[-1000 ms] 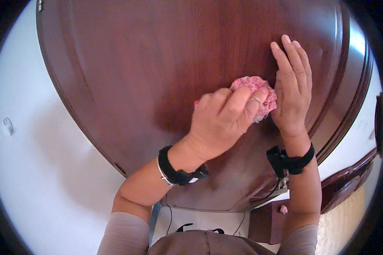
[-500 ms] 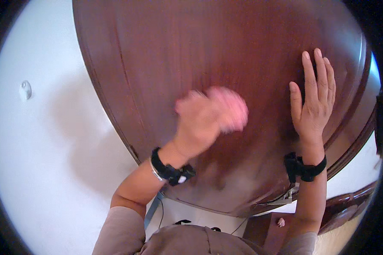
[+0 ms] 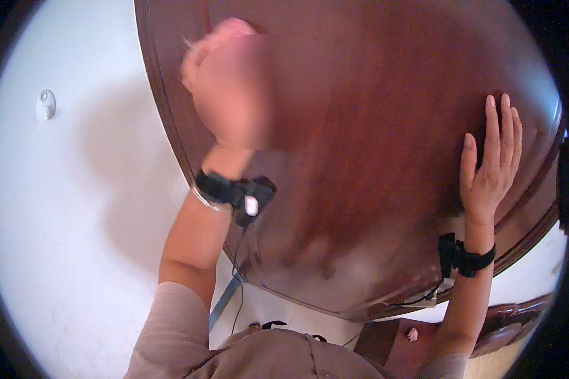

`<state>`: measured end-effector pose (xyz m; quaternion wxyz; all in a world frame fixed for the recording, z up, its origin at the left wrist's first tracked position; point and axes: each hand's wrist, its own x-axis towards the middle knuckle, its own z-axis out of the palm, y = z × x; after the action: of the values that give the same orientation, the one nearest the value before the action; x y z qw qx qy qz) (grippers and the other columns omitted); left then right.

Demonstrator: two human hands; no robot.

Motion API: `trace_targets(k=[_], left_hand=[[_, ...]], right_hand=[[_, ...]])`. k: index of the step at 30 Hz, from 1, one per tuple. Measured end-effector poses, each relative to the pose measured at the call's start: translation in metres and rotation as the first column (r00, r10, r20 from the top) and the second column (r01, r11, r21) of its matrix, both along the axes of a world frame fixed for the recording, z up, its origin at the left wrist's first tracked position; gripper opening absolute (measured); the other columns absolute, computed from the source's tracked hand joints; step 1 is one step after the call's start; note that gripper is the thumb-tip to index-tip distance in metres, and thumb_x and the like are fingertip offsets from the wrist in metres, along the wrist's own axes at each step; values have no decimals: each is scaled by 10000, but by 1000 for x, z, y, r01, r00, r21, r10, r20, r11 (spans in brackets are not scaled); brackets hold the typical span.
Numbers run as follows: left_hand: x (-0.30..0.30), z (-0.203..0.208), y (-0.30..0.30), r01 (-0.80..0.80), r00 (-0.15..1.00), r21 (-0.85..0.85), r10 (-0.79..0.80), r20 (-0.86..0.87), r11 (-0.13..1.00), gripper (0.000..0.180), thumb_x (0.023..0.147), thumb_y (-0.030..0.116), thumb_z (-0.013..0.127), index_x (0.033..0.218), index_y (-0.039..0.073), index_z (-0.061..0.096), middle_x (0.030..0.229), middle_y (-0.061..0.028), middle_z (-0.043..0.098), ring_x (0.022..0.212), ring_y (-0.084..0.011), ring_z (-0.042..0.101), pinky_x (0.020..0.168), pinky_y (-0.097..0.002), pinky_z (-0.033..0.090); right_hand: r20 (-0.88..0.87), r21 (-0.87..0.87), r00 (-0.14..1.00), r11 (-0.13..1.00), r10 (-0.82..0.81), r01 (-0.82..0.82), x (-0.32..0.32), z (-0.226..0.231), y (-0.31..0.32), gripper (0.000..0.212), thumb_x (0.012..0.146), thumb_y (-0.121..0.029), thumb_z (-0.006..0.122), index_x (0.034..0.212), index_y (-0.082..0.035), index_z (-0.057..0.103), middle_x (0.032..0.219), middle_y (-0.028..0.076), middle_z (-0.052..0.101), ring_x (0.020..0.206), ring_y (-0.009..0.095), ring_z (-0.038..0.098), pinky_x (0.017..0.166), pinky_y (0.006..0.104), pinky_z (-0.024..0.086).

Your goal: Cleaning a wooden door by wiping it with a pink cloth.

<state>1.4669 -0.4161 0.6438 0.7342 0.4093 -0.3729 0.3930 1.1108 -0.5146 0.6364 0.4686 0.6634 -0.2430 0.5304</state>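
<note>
- Head view: eleven o'clock, blurred left hand (image 3: 226, 93) closed round pink cloth (image 3: 235, 27), visible part slanting eight-to-two, rest hidden.
- Three o'clock: right hand (image 3: 490, 174) spread, empty, against wooden panel (image 3: 373, 158).

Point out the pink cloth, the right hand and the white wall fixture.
Pink cloth (image 3: 236, 28): head view, on its visible upper part, somewhat blurred.
Right hand (image 3: 492, 172): head view, on the back of the hand.
White wall fixture (image 3: 45, 106): head view, middle of its body.

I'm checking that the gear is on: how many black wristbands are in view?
2: one black wristband on the wrist of the left hand, a second wristband on that of the right hand. Both wrists show.
</note>
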Motion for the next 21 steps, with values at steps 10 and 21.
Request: trace_targets(k=[10, 21], left_hand=[[-55, -116, 28, -321, 540, 406, -187, 821, 856, 281, 788, 203, 671, 1066, 239, 673, 1087, 33, 627, 830, -168, 591, 678, -312, 492], [2, -43, 13, -110, 966, 127, 76, 248, 986, 486, 673, 32, 680, 1144, 151, 685, 1128, -80, 581, 1073, -298, 505, 925, -409, 402]], right_hand=[[-36, -9, 999, 1000, -21, 21, -17, -1, -11, 471, 963, -212, 548, 1416, -86, 514, 1483, 118, 466, 1367, 323, 418, 1137, 443, 321], [-55, -23, 998, 1000, 15, -16, -16, 3, -8, 449, 983, -193, 503, 1414, -65, 507, 1483, 151, 457, 1373, 354, 403, 1144, 470, 300]])
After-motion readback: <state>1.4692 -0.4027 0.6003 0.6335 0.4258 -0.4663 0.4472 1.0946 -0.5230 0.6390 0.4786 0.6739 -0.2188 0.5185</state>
